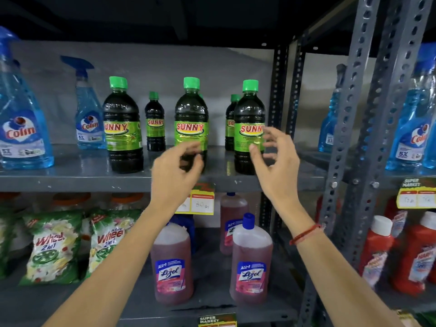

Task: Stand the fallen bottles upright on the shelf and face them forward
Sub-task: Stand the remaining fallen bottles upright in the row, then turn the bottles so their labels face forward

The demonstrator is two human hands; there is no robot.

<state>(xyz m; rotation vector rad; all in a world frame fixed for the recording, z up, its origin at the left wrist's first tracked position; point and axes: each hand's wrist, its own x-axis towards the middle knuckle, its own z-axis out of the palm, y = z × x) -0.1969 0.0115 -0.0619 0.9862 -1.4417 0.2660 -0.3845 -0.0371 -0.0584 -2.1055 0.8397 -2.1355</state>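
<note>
Both hands are hovering open and empty: the left grip [179,161] just before the middle Sunny bottle [191,114], the right grip [273,156] beside the right Sunny bottle [249,119], both bottles standing upright on the shelf [70,178].

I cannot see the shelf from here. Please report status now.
Left hand and right hand open, holding nothing. Sunny bottles upright, labels forward. Nothing in the way.
</note>
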